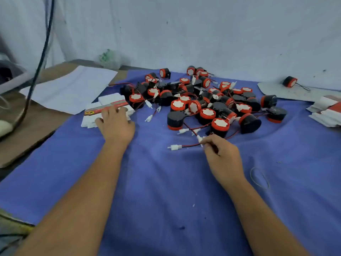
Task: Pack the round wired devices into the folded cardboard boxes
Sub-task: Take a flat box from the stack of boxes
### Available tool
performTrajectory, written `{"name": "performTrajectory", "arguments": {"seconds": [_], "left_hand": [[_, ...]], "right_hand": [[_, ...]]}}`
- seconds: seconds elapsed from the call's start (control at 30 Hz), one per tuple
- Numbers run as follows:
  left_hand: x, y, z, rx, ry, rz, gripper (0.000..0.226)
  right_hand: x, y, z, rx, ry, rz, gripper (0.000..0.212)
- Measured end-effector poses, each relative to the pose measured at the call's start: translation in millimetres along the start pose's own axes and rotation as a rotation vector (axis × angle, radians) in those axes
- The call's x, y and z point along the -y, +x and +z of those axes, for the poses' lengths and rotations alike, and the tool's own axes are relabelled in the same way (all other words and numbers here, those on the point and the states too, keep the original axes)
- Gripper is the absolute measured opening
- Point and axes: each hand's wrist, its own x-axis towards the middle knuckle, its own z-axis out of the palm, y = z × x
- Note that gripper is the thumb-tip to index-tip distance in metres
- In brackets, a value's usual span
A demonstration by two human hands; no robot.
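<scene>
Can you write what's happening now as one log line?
left hand: on flat boxes | right hand: pinching wire | devices: piled on blue cloth

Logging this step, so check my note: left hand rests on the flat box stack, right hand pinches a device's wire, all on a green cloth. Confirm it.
One error: the cloth is blue, not green, as the head view shows. The left hand does rest on the flat box stack, and the right hand pinches a wire.

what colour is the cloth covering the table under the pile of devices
Blue-violet, plain with no pattern; the cloth shows best in the head view.
</scene>
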Motion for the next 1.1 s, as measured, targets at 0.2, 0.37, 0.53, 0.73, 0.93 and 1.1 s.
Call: {"name": "performTrajectory", "arguments": {"seconds": [0.2,0.37,0.53,0.73,0.93,1.1], "left_hand": [[8,12,0,0.182,0.163,0.0,0.05],[4,1,-2,-0.009,0.214,0.104,0.027],[-18,-17,-18,-0.078,0.016,0.254,0.028],[-80,-70,-25,0.121,-0.179,0.474,0.032],[-91,-91,-23,0.09,-0.421,0.459,0.041],[-81,-93,-21,0.166,-0.784,0.36,0.036]], "right_hand": [[-1,1,1,0.014,0.012,-0.008,0.023],[-1,0,1,0.015,0.033,-0.005,0.027],[0,0,0,0.022,0.024,-0.004,0.025],[17,10,8,0.014,0.4,0.149,0.019],[25,37,19,0.05,0.642,0.493,0.02],[26,49,31,-0.047,0.506,0.528,0.013]]}}
